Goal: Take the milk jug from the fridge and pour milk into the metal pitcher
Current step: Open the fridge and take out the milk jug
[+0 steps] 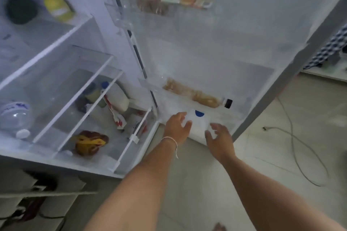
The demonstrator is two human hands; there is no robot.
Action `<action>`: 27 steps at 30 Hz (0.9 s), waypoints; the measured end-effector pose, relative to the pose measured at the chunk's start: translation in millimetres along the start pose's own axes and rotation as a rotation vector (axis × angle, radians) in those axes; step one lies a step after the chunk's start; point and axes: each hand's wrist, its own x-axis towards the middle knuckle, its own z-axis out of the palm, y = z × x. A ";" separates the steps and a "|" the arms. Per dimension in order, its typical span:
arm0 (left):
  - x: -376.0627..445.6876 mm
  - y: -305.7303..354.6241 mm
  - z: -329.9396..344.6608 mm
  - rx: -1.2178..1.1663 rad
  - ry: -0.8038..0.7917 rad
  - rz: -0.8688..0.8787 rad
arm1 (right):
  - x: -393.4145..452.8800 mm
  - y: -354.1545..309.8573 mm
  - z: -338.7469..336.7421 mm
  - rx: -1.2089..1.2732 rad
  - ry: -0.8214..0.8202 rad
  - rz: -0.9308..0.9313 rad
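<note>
Milk jug (197,125) w/ blue cap sat in bottom door bin. Left hand (177,127) fingers spread, touching jug side; right hand (219,137) spread, just beside. Risk: jug prob heavy, wet; could slip, snag bin rail on lift.

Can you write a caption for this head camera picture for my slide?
Both hands, left hand and right hand, reach for the white milk jug with a blue cap in the open fridge door's bottom shelf.

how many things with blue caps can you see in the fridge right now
2: the milk jug in the bottom door bin between both hands, and a white bottle on the lower inside shelf. Blur may hide others.
</note>
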 end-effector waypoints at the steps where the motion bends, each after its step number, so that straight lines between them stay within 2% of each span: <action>1: 11.9 -8.1 8.5 0.006 -0.009 -0.004 | 14.7 3.3 8.7 0.002 -0.013 0.009; 6: 75.7 -46.6 48.9 -0.005 -0.025 -0.036 | 85.6 24.9 46.5 -0.020 -0.039 0.046; 11: 123.3 -77.5 88.9 0.120 -0.096 -0.023 | 129.9 54.2 80.1 -0.126 -0.072 0.066; 14: 133.4 -90.7 105.3 0.156 -0.105 0.002 | 139.5 65.5 88.7 -0.192 -0.012 0.023; 16: 138.3 -97.3 110.2 0.143 -0.055 0.012 | 142.1 70.4 90.6 -0.221 0.015 -0.012; 27: 139.4 -102.3 115.7 0.014 0.032 0.067 | 133.1 80.9 85.4 -0.249 0.040 -0.159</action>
